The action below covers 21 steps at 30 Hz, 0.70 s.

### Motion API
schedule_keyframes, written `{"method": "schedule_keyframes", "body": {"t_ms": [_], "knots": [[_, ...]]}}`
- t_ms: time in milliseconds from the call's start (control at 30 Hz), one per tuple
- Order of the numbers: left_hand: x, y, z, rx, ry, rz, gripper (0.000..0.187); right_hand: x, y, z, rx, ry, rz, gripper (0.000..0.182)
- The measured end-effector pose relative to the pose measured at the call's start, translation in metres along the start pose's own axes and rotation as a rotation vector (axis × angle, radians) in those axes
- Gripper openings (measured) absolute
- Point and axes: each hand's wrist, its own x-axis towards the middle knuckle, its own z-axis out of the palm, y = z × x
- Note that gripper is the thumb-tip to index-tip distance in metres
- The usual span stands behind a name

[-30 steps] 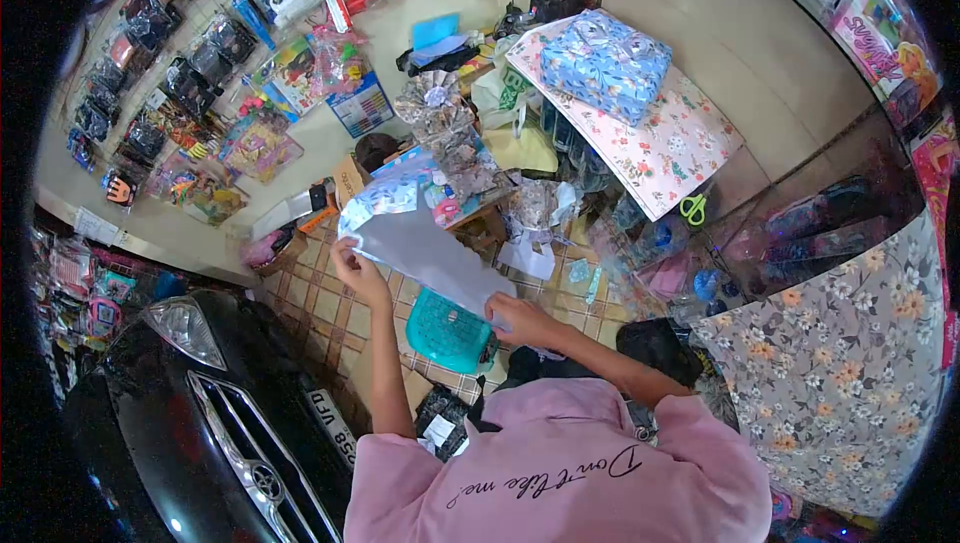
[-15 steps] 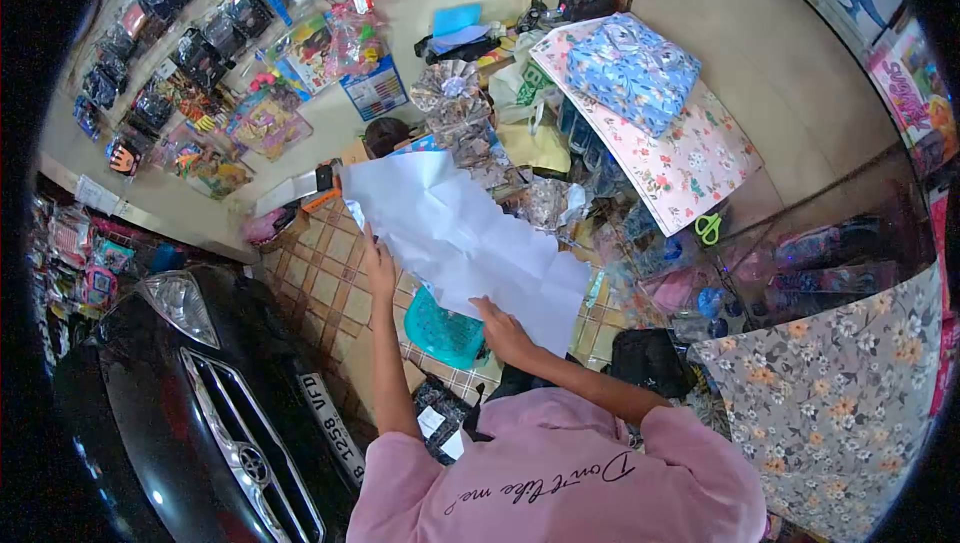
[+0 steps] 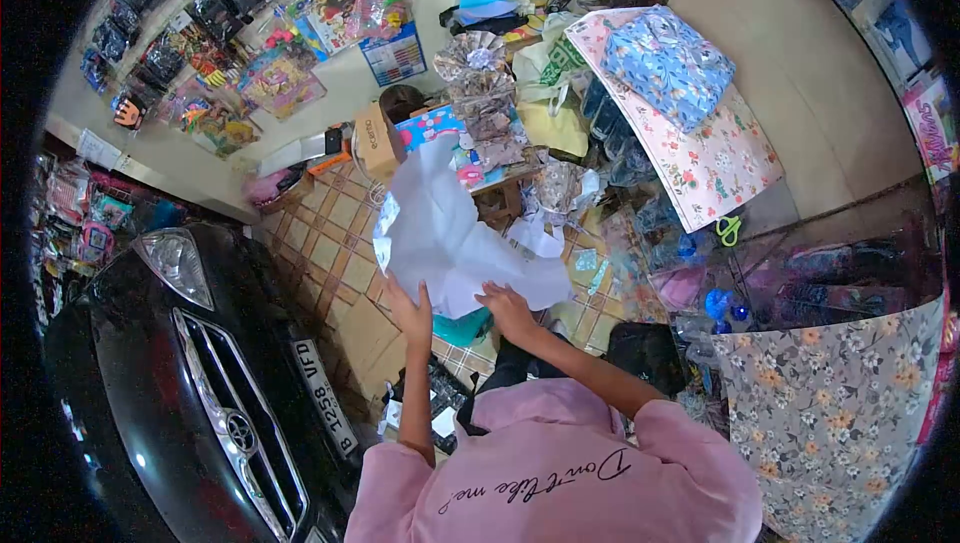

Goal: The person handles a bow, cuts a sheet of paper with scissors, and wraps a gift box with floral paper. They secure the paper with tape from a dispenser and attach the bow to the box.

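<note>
1. Paper first, as the biggest thing in hand: large creased sheet of wrapping paper (image 3: 450, 233), white underside up, spread in the air over the tiled floor, in front of the pink sweatshirt (image 3: 560, 473) and above the teal basket (image 3: 462, 326).
2. Left hand (image 3: 412, 311) pinched shut on the near edge of the sheet, fingers upward; right hand (image 3: 508, 308) flat and mostly open on the same edge just beside it, more pressing than gripping as far as can be told.
3. Likely trouble: both hands close together at one edge, far end unsupported and flopping, so possibly a fresh crease or a tear along an existing fold.
4. Further risk: far end drooping toward the cluttered low bench (image 3: 505, 183) beyond the basket, perhaps snagging on the foil bows (image 3: 480, 68) there or sweeping small things off.
5. Also possible: slip from under the flat right hand, dropping the sheet onto the floor scraps.
6. Containers, relative to the basket: cardboard box (image 3: 378, 138) beyond and to the left, contents not visible.
7. Teal basket itself mostly hidden under the sheet; contents impossible to tell.
</note>
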Motion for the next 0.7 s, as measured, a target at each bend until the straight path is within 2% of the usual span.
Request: {"method": "schedule_keyframes", "body": {"t_ms": [133,233,333,367,467,567,667,700], "knots": [[-0.008,-0.021,-0.015,-0.153,-0.144,-0.314,0.064,-0.006,0.001,-0.010,-0.106,-0.079,-0.050,0.041],[-0.012,-0.057,-0.011,-0.105,-0.050,-0.074,0.066,-0.009,0.009,-0.025,-0.168,-0.041,-0.009,0.041],[-0.011,-0.068,-0.015,-0.195,-0.071,-0.283,0.066,-0.010,0.022,-0.039,-0.186,-0.019,0.089,0.030],[-0.012,-0.081,-0.011,-0.247,-0.040,-0.291,0.066,-0.012,0.033,-0.035,-0.207,0.146,0.032,0.031],[-0.010,-0.102,0.002,-0.402,0.010,-0.416,0.065,-0.012,0.035,-0.062,-0.130,0.095,0.145,0.019],[-0.003,-0.113,0.009,-0.410,-0.040,-0.376,0.069,-0.009,0.037,-0.081,0.020,0.191,0.130,0.012],[0.005,-0.099,0.012,-0.526,0.035,-0.428,0.062,-0.003,0.034,-0.108,0.061,0.204,0.124,0.012],[0.012,-0.078,0.002,-0.382,-0.010,-0.394,0.056,0.000,0.035,-0.117,0.059,0.200,0.123,0.012]]}}
